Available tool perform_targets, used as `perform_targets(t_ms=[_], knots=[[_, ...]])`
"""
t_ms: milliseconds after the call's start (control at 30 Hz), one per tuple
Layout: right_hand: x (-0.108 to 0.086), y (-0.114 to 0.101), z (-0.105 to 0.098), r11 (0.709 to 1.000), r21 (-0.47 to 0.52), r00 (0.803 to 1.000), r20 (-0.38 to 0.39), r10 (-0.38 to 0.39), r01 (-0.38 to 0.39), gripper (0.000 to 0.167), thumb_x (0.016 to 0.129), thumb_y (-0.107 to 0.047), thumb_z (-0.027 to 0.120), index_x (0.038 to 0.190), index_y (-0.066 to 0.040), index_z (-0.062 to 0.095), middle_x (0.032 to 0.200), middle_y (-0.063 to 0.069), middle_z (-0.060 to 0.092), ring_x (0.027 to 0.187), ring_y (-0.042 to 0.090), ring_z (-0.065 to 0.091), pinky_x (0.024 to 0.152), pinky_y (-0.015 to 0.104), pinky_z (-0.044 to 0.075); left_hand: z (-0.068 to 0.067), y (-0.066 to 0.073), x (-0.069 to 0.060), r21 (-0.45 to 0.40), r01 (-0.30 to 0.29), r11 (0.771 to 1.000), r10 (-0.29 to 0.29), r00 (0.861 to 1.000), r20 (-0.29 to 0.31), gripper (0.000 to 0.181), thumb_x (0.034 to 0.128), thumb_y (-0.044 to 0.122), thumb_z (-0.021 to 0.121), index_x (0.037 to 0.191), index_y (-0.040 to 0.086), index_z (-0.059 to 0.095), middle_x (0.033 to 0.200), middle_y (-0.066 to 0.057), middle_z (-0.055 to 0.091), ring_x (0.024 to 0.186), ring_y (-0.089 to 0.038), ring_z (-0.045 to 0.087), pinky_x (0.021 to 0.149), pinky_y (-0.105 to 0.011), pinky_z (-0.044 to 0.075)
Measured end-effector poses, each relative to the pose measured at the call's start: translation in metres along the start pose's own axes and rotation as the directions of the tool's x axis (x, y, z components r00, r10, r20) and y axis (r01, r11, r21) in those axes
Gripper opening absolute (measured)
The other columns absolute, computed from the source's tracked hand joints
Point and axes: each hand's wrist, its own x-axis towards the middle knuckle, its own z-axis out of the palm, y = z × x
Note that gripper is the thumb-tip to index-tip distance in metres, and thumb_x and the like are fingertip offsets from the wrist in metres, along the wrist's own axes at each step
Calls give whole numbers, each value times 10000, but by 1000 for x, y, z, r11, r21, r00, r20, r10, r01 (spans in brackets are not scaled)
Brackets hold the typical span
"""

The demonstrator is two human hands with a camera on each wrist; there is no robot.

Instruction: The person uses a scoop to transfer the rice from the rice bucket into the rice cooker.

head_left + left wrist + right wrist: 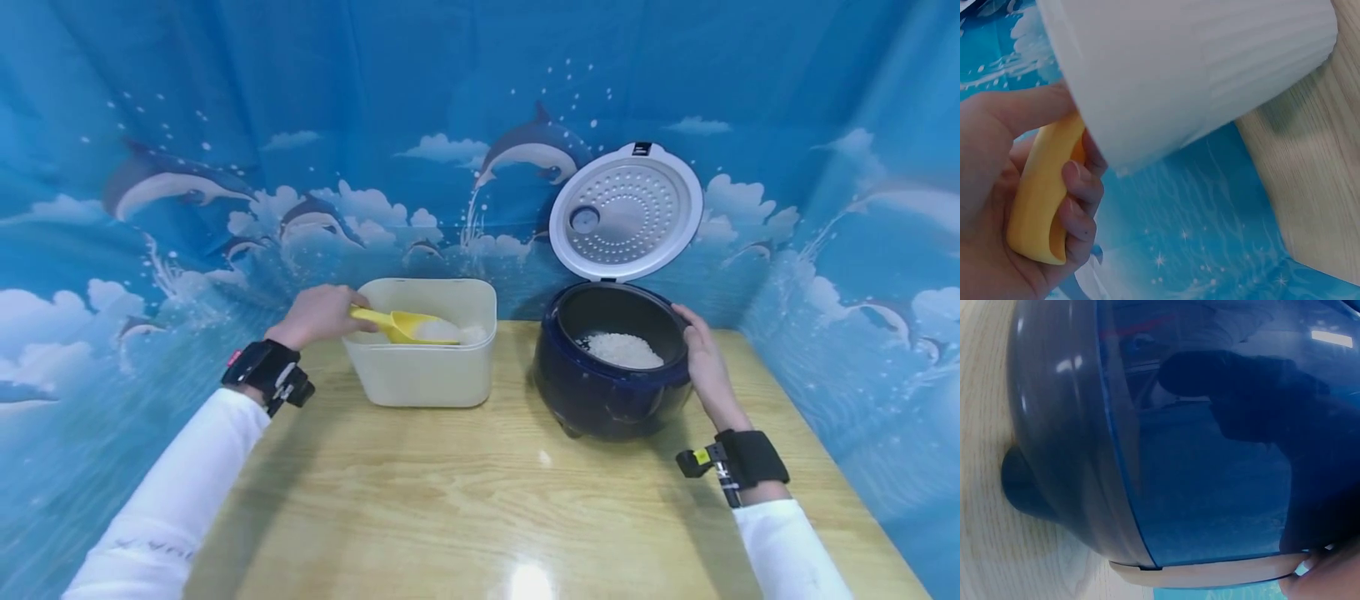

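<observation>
In the head view my left hand grips the handle of a yellow scoop, whose bowl holds white grains inside a cream bin. The left wrist view has my fingers curled round the yellow handle beside the bin's wall. My right hand rests against the right side of a dark blue rice cooker. White rice lies in its pot, and the lid stands raised. In the right wrist view part of my hand touches the cooker's side.
Bin and cooker stand apart near the back of the wooden table, the bin left of the cooker. A blue curtain with dolphins and clouds hangs behind and along both sides. The cooker's raised lid leans back toward the curtain.
</observation>
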Motion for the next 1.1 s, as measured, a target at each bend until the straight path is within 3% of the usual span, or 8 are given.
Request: perform_targets(t_ms=[167,467,700,933,1100], knots=[[1,0,0,1000,0,1000,6,11,-11,517,1123,-215,166,1595,-9,221,1658,245,135,1518,453,79,1207,587,62,-6,-13,-11,-43,7,999,-8,1000,-15,468,910,442,749,1188,65,747,1037,-113,746,798,-225,605,705,-379,455],[1,3,-1,1000,-8,1000,9,17,-17,515,1124,-207,165,1596,-4,207,1659,251,121,1518,454,72,1203,597,61,-8,-29,-30,-162,48,986,-53,998,-27,526,923,464,727,1247,49,708,1096,-155,730,849,-252,602,728,-393,443],[0,4,-1,1000,-12,1000,11,13,-13,514,1122,-199,161,1595,-3,207,1654,261,126,1514,466,74,1203,597,60,5,-40,-42,-302,86,949,-110,992,-65,633,908,570,692,1313,84,672,1130,-150,705,942,-282,609,789,-418,454],[1,5,-1,1000,-14,1000,17,27,-26,517,1123,-209,158,1602,-19,203,1663,241,119,1518,455,71,1207,586,60,20,-49,-48,-407,145,902,-184,981,-59,755,870,661,673,1369,98,633,1178,-167,657,931,-269,559,733,-355,413],[2,6,-2,1000,-12,1000,13,19,-19,519,1126,-222,164,1601,-18,202,1665,236,114,1519,451,66,1209,579,53,23,-53,-48,-462,138,876,-190,980,-66,760,869,669,668,1370,98,634,1201,-171,648,945,-283,538,743,-369,401]])
